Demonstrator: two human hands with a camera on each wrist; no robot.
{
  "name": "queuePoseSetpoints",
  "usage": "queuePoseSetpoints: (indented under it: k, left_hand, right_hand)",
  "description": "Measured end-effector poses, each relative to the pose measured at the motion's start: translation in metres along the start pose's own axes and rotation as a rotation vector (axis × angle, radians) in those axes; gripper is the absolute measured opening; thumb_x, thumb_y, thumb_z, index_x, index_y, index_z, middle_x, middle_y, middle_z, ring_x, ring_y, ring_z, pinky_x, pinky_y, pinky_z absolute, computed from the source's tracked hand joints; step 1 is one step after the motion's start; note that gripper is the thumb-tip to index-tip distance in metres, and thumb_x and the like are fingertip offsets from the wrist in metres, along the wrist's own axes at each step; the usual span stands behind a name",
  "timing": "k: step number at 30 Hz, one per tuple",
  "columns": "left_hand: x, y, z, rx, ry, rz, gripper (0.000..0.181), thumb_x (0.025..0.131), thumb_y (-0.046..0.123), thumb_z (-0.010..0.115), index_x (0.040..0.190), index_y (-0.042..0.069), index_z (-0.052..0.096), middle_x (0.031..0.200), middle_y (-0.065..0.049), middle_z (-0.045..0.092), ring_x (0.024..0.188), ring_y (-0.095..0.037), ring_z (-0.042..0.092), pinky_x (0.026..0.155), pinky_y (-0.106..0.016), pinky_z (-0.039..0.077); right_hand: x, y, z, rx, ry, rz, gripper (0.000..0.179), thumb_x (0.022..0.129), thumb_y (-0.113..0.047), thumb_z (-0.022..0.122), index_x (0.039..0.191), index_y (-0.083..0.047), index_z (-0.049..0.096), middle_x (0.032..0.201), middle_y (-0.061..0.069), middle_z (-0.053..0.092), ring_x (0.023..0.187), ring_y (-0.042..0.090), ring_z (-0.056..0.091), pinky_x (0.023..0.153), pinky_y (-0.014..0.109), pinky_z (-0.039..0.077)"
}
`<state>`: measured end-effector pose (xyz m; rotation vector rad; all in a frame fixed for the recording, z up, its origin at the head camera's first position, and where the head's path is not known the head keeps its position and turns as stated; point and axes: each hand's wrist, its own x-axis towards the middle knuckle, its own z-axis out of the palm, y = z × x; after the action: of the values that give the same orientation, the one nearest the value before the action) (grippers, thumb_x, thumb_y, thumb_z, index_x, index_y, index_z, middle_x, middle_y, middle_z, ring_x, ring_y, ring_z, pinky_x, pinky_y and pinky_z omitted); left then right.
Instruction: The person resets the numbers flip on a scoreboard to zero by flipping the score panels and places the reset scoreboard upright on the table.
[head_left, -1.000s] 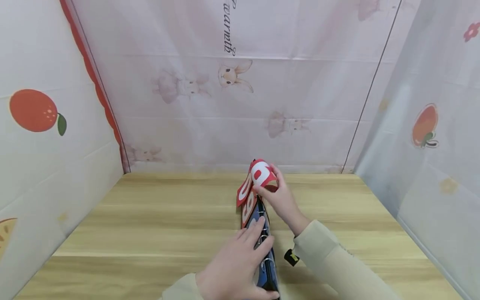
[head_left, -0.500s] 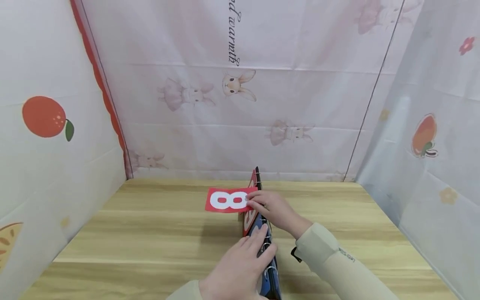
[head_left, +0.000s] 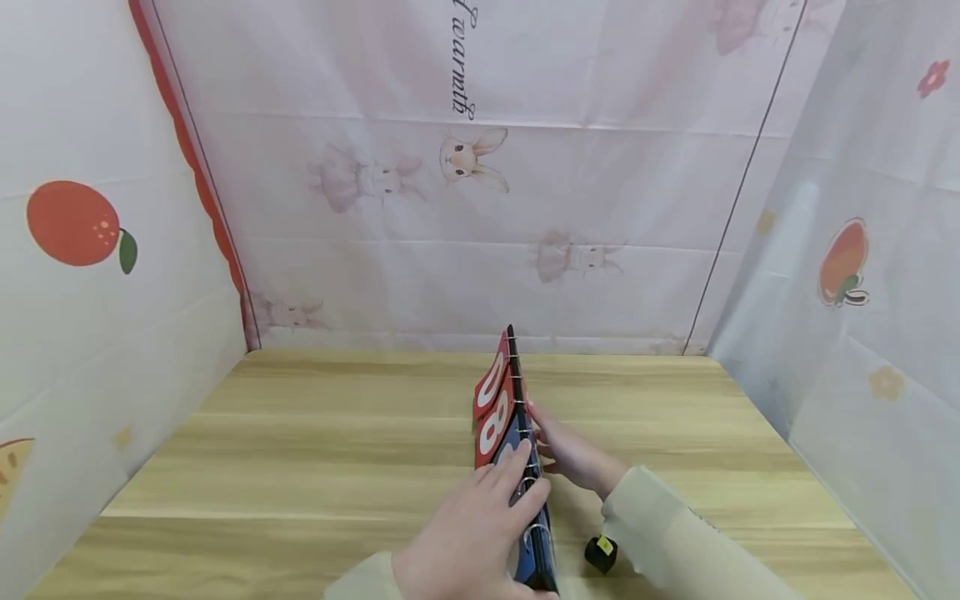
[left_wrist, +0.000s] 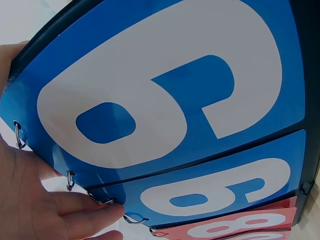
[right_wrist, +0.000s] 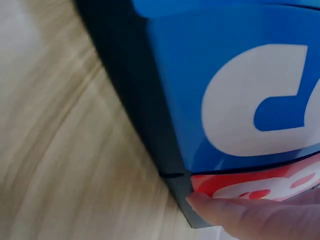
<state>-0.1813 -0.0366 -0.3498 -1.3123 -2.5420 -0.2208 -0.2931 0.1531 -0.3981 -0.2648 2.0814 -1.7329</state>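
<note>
Judge the step in hand as changing the red digits, with one hand steadying. On the left, over the ridge of the number-card scoreboard (head_left: 518, 392), standing on the wooden table (head_left: 360, 467): left hand (head_left: 472, 525), fingers spread wide near the rings (left_wrist: 19, 135), apparently bracing rather than pinching. On the left face: a large blue card (left_wrist: 150, 95) and a smaller blue card (left_wrist: 225, 182), each with a 6-or-9 digit, then the left-face red 8 card (head_left: 494, 427) and a farther red card (head_left: 489, 383). To the right: right hand (head_left: 570, 450), touching the corner of the right-face red 8 card (right_wrist: 272, 187) with a fingertip; cannot tell whether also pinching from behind. Probably calls next for lifting that loose edge over the ridge, or, with the digit already right, letting go. Farthest right, near the sleeve (head_left: 645, 508): a small black object (head_left: 602, 553) with a yellow patch. No container to see; only cards threaded on rings.
</note>
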Motion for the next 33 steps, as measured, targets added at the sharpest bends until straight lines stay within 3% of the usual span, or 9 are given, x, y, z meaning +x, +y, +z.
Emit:
queuePoseSetpoints:
  k: [3,7,10,15,19,23,25,29,33]
  left_hand:
    - [-0.001,0.000,0.001,0.000,0.025,0.004,0.089,0.071,0.083,0.040,0.129,0.015,0.040,0.146,-0.023,0.028,0.120,-0.031,0.047,0.094,-0.045,0.041]
    - [-0.002,0.000,0.000,-0.010,0.019,-0.007,0.089,0.072,0.082,0.042,0.131,0.015,0.042,0.146,-0.023,0.028,0.121,-0.031,0.046,0.094,-0.046,0.042]
    - [-0.002,0.000,-0.002,-0.028,-0.011,-0.023,0.089,0.073,0.081,0.042,0.133,0.016,0.042,0.147,-0.021,0.027,0.123,-0.032,0.045,0.095,-0.048,0.041]
    - [-0.001,0.000,-0.003,-0.048,-0.047,-0.042,0.089,0.073,0.081,0.041,0.135,0.017,0.042,0.149,-0.019,0.025,0.123,-0.033,0.045,0.096,-0.049,0.040]
    - [-0.004,-0.001,-0.004,-0.038,-0.032,-0.049,0.089,0.073,0.081,0.042,0.134,0.016,0.043,0.148,-0.020,0.026,0.121,-0.033,0.046,0.095,-0.050,0.041]
    - [-0.004,-0.001,-0.004,-0.035,-0.027,-0.056,0.089,0.073,0.080,0.042,0.134,0.016,0.043,0.148,-0.019,0.026,0.122,-0.033,0.046,0.095,-0.050,0.041]
    - [-0.003,-0.001,-0.004,-0.028,-0.016,-0.048,0.089,0.073,0.080,0.042,0.134,0.016,0.043,0.148,-0.020,0.026,0.123,-0.033,0.045,0.095,-0.049,0.041]
    - [0.000,-0.002,-0.001,-0.006,0.005,-0.017,0.089,0.072,0.081,0.043,0.133,0.015,0.044,0.147,-0.021,0.028,0.121,-0.033,0.047,0.094,-0.047,0.042]
    - [0.000,-0.001,0.002,-0.009,-0.015,-0.002,0.090,0.072,0.082,0.042,0.132,0.015,0.044,0.146,-0.022,0.029,0.119,-0.032,0.049,0.093,-0.046,0.043]
  right_hand:
    - [0.000,0.000,0.003,0.006,0.025,-0.018,0.077,0.093,-0.064,0.022,0.140,-0.004,0.034,0.126,0.020,0.049,0.119,0.038,0.045,0.097,0.054,0.034]
    - [0.000,-0.005,0.005,0.010,0.111,-0.031,0.071,0.095,-0.058,0.028,0.145,-0.008,0.023,0.119,0.015,0.052,0.107,0.026,0.050,0.096,0.051,0.035]
    - [-0.001,-0.010,0.003,0.040,0.213,-0.048,0.073,0.095,-0.053,0.039,0.149,-0.011,0.011,0.124,0.019,0.049,0.108,0.027,0.050,0.094,0.048,0.038]
    - [-0.004,-0.023,-0.003,0.126,0.404,-0.141,0.073,0.094,-0.033,0.054,0.148,-0.005,0.013,0.133,0.021,0.039,0.104,0.026,0.050,0.079,0.035,0.049]
    - [-0.006,-0.037,-0.006,0.269,0.407,-0.244,0.066,0.094,-0.019,0.055,0.147,-0.006,0.017,0.131,0.018,0.037,0.099,0.021,0.052,0.076,0.026,0.051]
    - [-0.005,-0.051,-0.004,0.350,0.367,-0.301,0.064,0.094,-0.016,0.056,0.147,-0.014,0.019,0.130,0.016,0.037,0.104,0.022,0.052,0.082,0.028,0.050]
    - [-0.004,-0.057,-0.002,0.308,0.363,-0.320,0.067,0.093,-0.018,0.059,0.147,-0.017,0.020,0.131,0.015,0.039,0.107,0.024,0.052,0.085,0.031,0.049]
    - [-0.003,-0.065,0.002,0.060,0.361,-0.339,0.074,0.089,-0.028,0.065,0.148,-0.022,0.021,0.138,0.011,0.039,0.113,0.025,0.051,0.090,0.035,0.046]
    - [-0.004,-0.067,0.007,-0.163,0.337,-0.368,0.076,0.087,-0.031,0.066,0.148,-0.021,0.022,0.141,0.008,0.038,0.112,0.027,0.053,0.087,0.037,0.049]
